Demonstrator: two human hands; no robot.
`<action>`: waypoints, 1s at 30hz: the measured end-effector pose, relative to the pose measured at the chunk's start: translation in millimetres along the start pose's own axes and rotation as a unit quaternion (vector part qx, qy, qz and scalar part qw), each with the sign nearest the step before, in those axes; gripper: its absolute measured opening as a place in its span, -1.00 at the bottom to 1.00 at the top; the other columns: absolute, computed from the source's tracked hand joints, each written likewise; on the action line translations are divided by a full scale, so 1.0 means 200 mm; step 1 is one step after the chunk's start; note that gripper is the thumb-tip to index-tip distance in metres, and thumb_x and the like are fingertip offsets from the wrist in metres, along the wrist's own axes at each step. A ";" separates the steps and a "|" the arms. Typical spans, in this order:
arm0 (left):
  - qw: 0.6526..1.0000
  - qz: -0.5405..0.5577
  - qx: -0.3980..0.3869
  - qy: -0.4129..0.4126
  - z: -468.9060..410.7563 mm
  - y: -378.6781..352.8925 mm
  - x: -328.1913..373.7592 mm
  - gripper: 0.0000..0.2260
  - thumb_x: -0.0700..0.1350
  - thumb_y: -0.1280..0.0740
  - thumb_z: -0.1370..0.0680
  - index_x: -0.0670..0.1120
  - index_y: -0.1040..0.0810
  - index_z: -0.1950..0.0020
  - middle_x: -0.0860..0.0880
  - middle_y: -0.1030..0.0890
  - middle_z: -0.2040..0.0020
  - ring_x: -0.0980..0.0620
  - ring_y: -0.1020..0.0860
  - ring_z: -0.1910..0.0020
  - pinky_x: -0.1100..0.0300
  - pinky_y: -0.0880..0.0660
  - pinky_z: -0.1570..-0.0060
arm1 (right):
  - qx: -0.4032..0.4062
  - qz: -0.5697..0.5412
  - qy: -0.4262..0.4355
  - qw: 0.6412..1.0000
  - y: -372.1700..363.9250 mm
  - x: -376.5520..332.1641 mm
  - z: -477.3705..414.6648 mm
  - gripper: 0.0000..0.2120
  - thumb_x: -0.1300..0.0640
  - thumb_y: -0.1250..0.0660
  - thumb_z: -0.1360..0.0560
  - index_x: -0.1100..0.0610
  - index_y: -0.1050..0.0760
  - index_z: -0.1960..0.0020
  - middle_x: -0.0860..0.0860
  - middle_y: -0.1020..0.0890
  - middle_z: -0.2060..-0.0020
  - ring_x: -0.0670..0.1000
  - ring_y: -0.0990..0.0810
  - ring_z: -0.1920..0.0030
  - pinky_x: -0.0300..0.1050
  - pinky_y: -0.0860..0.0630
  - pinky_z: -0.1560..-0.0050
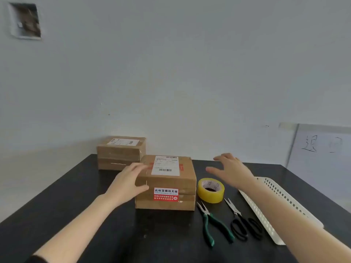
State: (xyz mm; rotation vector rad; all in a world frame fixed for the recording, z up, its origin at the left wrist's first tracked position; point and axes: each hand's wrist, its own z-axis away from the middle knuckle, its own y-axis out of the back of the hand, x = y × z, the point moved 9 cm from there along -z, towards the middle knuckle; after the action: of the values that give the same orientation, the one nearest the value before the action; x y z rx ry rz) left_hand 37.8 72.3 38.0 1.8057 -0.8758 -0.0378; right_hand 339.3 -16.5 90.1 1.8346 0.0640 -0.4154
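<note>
A brown cardboard box (167, 185) with a white shipping label on top and a red and white sticker on its front stands in the middle of the black table (76, 215). My left hand (127, 184) holds its left side, thumb on the front face and fingers over the top edge. My right hand (230, 171) hovers to the right of the box with fingers spread, touching nothing. It is above and behind a roll of yellow tape (211, 190).
A second taped cardboard box (120, 153) sits at the back left by the wall. Green-handled pliers (212, 223) and black scissors (241, 221) lie right of the near box. A white perforated tray (273, 207) lies under my right forearm. A whiteboard (321, 149) leans at the right.
</note>
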 end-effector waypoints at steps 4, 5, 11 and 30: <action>0.999 0.012 0.006 0.042 0.02 -0.07 -0.05 -0.37 0.00 -0.45 -0.45 0.05 -0.28 -0.46 0.11 -0.23 -0.46 0.08 -0.27 -0.42 0.07 -0.34 -0.37 | -0.036 -0.005 -0.018 0.999 -0.15 0.05 0.07 -0.38 -0.33 -0.22 -0.48 -0.06 -0.32 -0.45 -0.05 -0.28 -0.45 0.09 -0.25 -0.44 0.15 -0.30 -0.39; 0.999 0.016 0.013 0.046 0.02 -0.09 -0.05 -0.38 -0.02 -0.46 -0.45 0.04 -0.28 -0.45 0.10 -0.23 -0.46 0.08 -0.26 -0.42 0.08 -0.32 -0.37 | -0.043 -0.005 -0.020 0.999 -0.19 0.06 0.07 -0.38 -0.33 -0.22 -0.48 -0.07 -0.33 -0.45 -0.05 -0.29 -0.44 0.09 -0.27 -0.43 0.14 -0.30 -0.38; 0.997 0.028 0.058 0.047 0.03 -0.11 -0.07 -0.37 -0.13 -0.47 -0.44 -0.04 -0.29 -0.46 0.04 -0.31 -0.43 0.05 -0.25 -0.42 0.05 -0.25 -0.41 | -0.107 0.027 -0.050 0.993 -0.40 0.10 0.16 -0.28 -0.46 -0.22 -0.36 -0.15 -0.32 -0.43 -0.01 -0.33 -0.42 0.12 -0.30 -0.39 0.16 -0.34 -0.35; 0.994 0.038 0.087 0.052 0.05 -0.12 -0.09 -0.39 -0.10 -0.48 -0.43 -0.01 -0.33 -0.44 0.01 -0.36 -0.42 0.01 -0.31 -0.40 0.01 -0.28 -0.37 | -0.231 0.111 -0.141 0.956 -0.68 0.20 0.33 0.05 -0.55 -0.33 -0.17 0.07 -0.26 -0.45 0.17 -0.27 -0.45 0.21 -0.23 -0.46 0.15 -0.35 -0.36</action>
State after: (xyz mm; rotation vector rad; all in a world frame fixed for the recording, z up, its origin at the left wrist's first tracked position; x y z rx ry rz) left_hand 34.1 78.8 6.8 1.9155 -0.8947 0.1856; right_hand 325.3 -43.4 -63.9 1.2922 -0.2239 -0.4553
